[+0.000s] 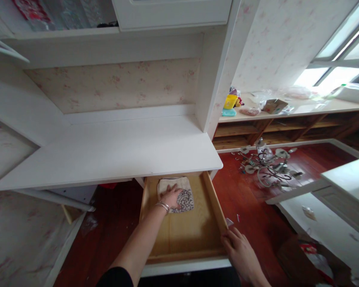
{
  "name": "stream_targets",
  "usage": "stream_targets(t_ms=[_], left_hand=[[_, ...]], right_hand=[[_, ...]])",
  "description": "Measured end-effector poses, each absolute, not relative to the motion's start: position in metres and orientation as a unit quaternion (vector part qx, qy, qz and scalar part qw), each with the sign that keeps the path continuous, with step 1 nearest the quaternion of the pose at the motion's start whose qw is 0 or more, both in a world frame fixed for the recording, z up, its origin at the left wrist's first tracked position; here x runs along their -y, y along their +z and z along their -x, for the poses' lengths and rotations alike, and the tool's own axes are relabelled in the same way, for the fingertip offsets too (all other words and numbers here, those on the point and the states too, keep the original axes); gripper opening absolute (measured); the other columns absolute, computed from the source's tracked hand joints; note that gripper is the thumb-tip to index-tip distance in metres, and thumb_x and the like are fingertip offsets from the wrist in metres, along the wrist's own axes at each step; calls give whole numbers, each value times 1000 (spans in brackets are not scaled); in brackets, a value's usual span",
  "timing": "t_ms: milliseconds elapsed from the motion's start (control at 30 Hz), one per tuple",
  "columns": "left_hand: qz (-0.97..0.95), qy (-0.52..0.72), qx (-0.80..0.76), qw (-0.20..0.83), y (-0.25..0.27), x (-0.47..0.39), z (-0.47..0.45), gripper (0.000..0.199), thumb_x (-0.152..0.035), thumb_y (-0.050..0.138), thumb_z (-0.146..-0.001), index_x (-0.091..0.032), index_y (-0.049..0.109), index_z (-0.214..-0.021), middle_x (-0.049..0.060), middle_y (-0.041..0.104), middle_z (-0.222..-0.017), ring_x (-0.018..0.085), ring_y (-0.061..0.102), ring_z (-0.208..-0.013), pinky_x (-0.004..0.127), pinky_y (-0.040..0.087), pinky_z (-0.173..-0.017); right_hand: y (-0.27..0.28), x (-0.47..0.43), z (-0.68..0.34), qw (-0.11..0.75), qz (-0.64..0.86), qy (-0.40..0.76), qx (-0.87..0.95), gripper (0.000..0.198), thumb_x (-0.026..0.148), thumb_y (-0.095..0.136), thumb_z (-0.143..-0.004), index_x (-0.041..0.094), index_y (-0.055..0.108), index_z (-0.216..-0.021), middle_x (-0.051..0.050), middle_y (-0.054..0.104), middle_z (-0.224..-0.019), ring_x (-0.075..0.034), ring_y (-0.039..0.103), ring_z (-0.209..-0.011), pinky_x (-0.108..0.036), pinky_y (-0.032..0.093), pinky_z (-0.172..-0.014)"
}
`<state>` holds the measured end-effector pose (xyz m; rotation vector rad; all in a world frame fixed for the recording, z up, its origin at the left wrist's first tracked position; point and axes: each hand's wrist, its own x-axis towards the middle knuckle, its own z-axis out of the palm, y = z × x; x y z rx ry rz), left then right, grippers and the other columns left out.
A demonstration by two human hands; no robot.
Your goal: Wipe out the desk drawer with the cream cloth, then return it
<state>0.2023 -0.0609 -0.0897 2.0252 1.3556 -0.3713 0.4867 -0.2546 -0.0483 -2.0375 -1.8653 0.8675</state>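
A wooden drawer (pixel 197 235) is pulled out from under the white desk. Toward its back lies a folded cloth (pixel 184 185), cream with a dark swirling pattern on one part. My left hand (pixel 170 197), a bracelet at its wrist, rests on the cloth from above with the fingers spread. At the drawer's front right corner, my right hand (pixel 235 243) has its fingers closed over the side wall; its fingertips are partly hidden.
The white desktop (pixel 122 147) spans the space behind the drawer. A dismantled chandelier (pixel 269 163) lies on the red floor to the right. Beyond it, a low shelf (pixel 302 107) carries a yellow container (pixel 230 101) and a small box (pixel 274 106). White furniture (pixel 347 191) stands at right.
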Motion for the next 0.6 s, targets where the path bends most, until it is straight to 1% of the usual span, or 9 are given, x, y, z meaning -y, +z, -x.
stream_targets(t_ms=[100,167,300,467,533,600], left_hand=[[-766,-146,-543,312,-90,57,-226,105,-54,77,-58,-43,26,-149,3,1,-164,50,2,-144,76,32,-94],[-766,-148,-543,311,-89,57,-241,105,-51,77,-58,-44,25,-149,2,2,-164,51,2,-144,77,32,-93],[-768,-136,-543,312,-88,58,-270,103,-47,78,-58,-46,27,-148,2,3,-164,50,2,-144,77,32,-94],[-773,-118,-544,306,-90,62,-304,103,-41,77,-58,-45,27,-147,3,3,-164,49,-2,-144,77,31,-94],[-771,-119,-544,308,-91,62,-311,106,-39,78,-56,-45,25,-148,4,3,-164,51,-4,-143,79,30,-93],[-769,-119,-548,307,-93,63,-314,110,-37,78,-56,-49,20,-148,4,3,-164,53,-5,-142,81,29,-90]], right_hand=[[-47,254,-486,129,702,300,633,33,34,39,-92,30,72,-87,-4,66,-101,-24,58,-95,-35,41,-88],[-46,254,-485,135,712,299,621,32,35,40,-92,29,71,-89,-4,66,-101,-23,58,-95,-34,41,-88],[-46,255,-484,143,717,300,613,30,35,41,-92,28,71,-91,-4,66,-102,-23,57,-97,-34,41,-88],[-43,255,-483,142,718,305,609,30,34,41,-93,28,69,-85,-4,65,-102,-23,57,-97,-34,41,-88],[-42,255,-483,142,719,302,610,28,33,41,-93,27,68,-85,-4,65,-102,-23,57,-97,-34,41,-89],[-41,255,-482,143,719,296,613,28,31,41,-93,27,68,-85,-4,64,-101,-23,57,-96,-34,40,-89]])
